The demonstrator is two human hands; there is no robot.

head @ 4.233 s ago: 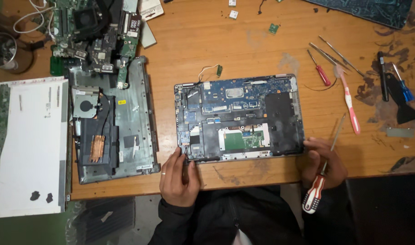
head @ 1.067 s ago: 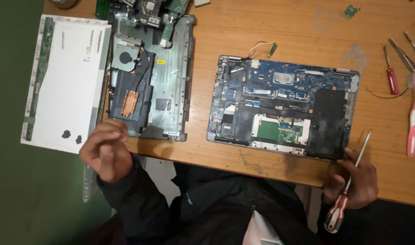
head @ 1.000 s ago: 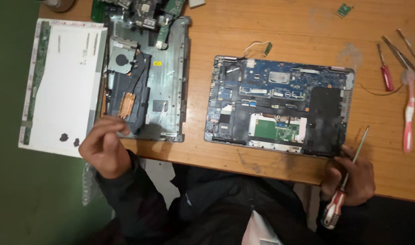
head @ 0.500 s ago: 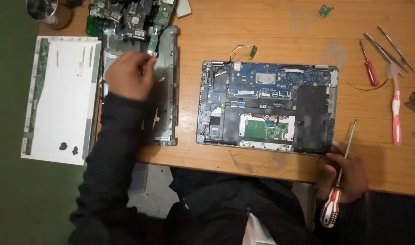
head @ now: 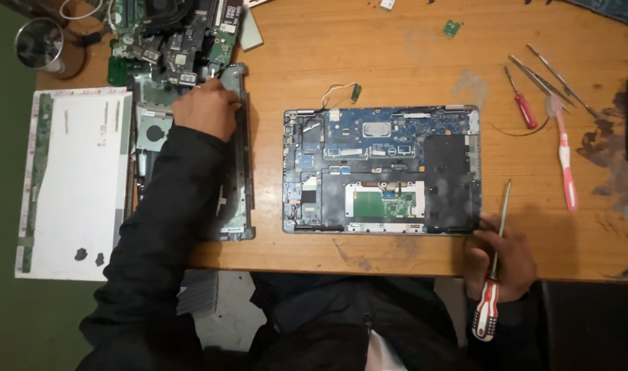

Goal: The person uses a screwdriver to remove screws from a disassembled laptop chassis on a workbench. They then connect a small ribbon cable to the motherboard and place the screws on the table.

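Two bare hands work at a wooden table (head: 396,55): the left hand (head: 205,108) reaches to the far left, fingers curled down onto the far end of a stripped grey laptop chassis (head: 237,172), though whether it pinches anything cannot be told. The right hand (head: 500,261) rests at the near edge, closed around a red-and-white-handled screwdriver (head: 492,275) whose shaft points away, just right of the opened laptop base (head: 382,168) lying mid-table. A white display panel (head: 73,185) lies at far left, and loose tools (head: 540,89) lie to the right.
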